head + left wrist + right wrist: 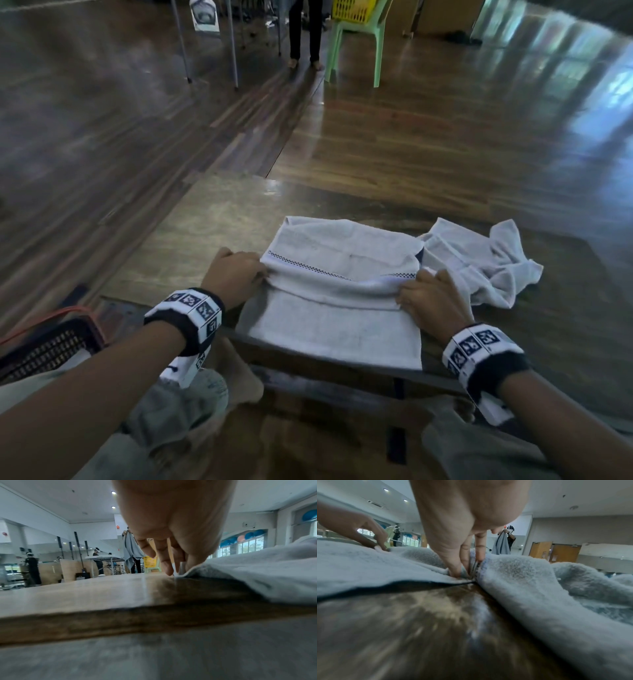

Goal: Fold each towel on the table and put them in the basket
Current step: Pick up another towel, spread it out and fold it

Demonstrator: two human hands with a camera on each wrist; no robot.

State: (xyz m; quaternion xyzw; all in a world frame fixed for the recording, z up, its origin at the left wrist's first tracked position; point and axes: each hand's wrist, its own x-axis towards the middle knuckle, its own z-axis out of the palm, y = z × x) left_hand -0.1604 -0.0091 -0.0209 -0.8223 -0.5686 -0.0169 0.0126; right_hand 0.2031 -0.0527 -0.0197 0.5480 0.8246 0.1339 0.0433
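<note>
A white towel (335, 308) with a dark checked stripe lies flat on the low wooden table (212, 219), its far edge turned over toward me. My left hand (236, 274) pinches the left end of that turned edge, seen in the left wrist view as the towel (257, 577) under my left hand (173, 555). My right hand (424, 294) pinches the right end; in the right wrist view my right hand (464, 555) digs into the towel (513, 577). A second white towel (486, 260) lies crumpled to the right. A dark basket (48, 346) stands low on my left.
The table's near edge (342, 363) runs just under the towel, with my knees below it. Across the wooden floor stand a green plastic chair (356, 44) carrying a yellow basket (356, 10), another person's legs (305, 34) and metal table legs (233, 44).
</note>
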